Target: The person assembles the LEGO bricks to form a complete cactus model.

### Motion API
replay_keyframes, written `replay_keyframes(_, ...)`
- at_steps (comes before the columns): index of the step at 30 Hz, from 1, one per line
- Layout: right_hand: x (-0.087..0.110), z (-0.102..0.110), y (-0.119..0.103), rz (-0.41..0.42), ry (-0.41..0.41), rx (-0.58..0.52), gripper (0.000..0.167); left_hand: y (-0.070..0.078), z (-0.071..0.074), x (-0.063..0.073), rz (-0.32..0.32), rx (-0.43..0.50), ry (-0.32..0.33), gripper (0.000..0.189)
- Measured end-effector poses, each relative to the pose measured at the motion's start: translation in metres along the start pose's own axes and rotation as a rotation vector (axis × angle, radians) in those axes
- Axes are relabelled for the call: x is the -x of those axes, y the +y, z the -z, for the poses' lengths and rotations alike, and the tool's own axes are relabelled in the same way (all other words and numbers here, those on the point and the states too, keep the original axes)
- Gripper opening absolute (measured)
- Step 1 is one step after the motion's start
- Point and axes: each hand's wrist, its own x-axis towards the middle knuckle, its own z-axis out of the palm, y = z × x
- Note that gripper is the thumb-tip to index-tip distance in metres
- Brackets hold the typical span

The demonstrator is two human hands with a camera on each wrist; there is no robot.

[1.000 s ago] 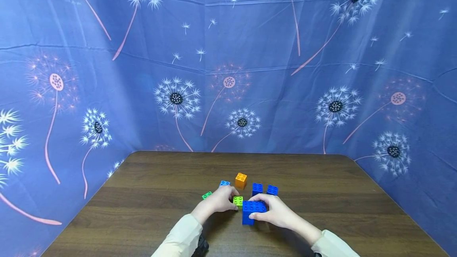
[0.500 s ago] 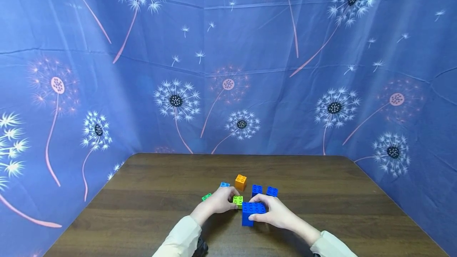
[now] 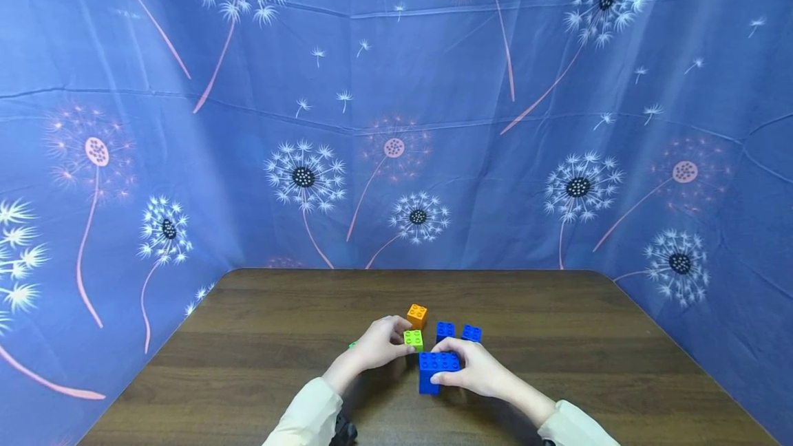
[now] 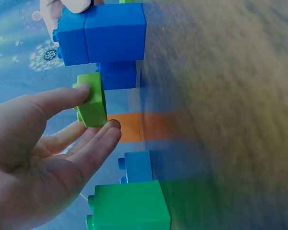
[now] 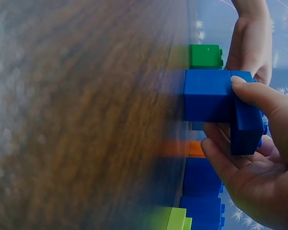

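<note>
My left hand (image 3: 374,344) pinches a small lime green brick (image 3: 413,341) between thumb and fingers. The left wrist view shows this lime brick (image 4: 92,103) raised off the table. My right hand (image 3: 473,365) grips a two-part blue stack (image 3: 429,381) just right of it. In the right wrist view, the stack is a long flat blue brick (image 5: 247,125) on top of a taller blue block (image 5: 207,96), which sits under one end only. My right thumb lies along the long brick, with the fingers curled round its far side.
An orange brick (image 3: 417,315) stands beyond my hands, with two blue bricks (image 3: 445,330) to its right. A green brick (image 4: 129,206) and a light blue brick (image 4: 139,166) stand near my left hand. Another lime brick (image 5: 175,219) is hidden behind my right hand in the head view.
My left hand has lifted the lime brick and moved it slightly away from me, now covering the light blue brick in the head view. My right hand and the blue stack have hardly moved.
</note>
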Motion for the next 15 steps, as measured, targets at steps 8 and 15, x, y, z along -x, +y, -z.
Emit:
replay_keyframes(8, -0.002, 0.000, 0.002, 0.005, -0.008, 0.013, 0.031, 0.002, 0.012, 0.002, 0.034, 0.111, 0.036, 0.033)
replay_keyframes(15, -0.005, 0.002, 0.002, 0.019, 0.009, 0.044, 0.032, 0.017, 0.028, 0.009, -0.015, 0.188, 0.038, 0.033)
